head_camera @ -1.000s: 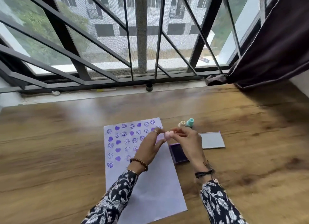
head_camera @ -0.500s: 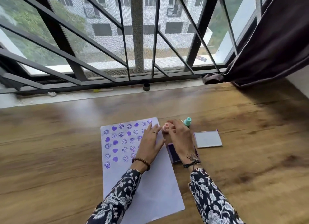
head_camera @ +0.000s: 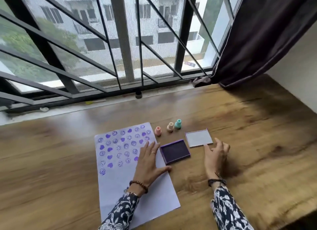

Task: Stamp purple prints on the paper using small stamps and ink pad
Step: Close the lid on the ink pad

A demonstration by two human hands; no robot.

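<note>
A wooden table (head_camera: 240,126) runs up to a barred window (head_camera: 120,41), with a dark curtain (head_camera: 265,32) hanging at the right. The paper (head_camera: 130,183), its upper part covered in purple smiley and heart prints, lies flat. The left hand (head_camera: 149,162) rests on it, fingers spread, holding nothing. The open purple ink pad (head_camera: 175,151) sits just beside the sheet, its lid (head_camera: 198,137) further right. The right hand (head_camera: 215,155) is loosely open, fingertips seemingly touching the lid's near edge. Pink (head_camera: 158,131), cream (head_camera: 170,126) and teal (head_camera: 178,123) stamps stand upright behind the pad.
</note>
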